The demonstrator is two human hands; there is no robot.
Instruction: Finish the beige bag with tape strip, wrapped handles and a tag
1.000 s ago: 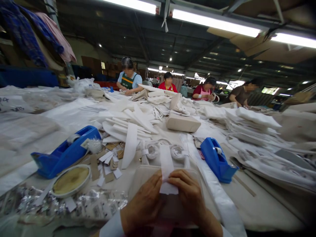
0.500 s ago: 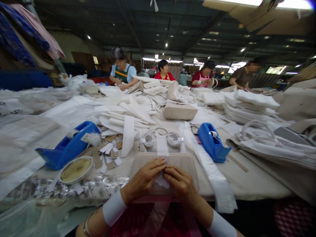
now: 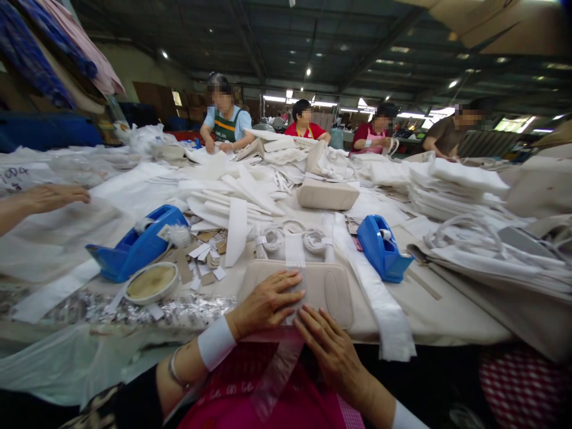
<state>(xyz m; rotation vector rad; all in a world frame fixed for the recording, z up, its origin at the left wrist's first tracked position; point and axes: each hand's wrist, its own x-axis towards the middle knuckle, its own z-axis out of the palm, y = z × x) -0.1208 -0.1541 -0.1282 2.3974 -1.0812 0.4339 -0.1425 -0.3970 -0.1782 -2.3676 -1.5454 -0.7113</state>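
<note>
A flat beige bag (image 3: 328,289) lies at the table's near edge in front of me. A white paper strip (image 3: 294,251) runs across its middle and down toward me. My left hand (image 3: 266,301) rests on the bag with fingers stretched flat, pressing the strip. My right hand (image 3: 328,345) lies open at the bag's near edge, its fingertips touching the strip's lower end. Neither hand grips anything.
Two blue tape dispensers (image 3: 136,244) (image 3: 382,247) flank the bag. A round tin (image 3: 151,281), paper scraps and white strips lie to the left. Piles of white fabric bags (image 3: 456,185) cover the table. Another person's hand (image 3: 53,195) reaches in from the left; several workers sit at the far side.
My hands pinched the strip upright over the bag a second ago; now both lie flat on it. The camera tilted down. Another person's hand has come in at the left.
</note>
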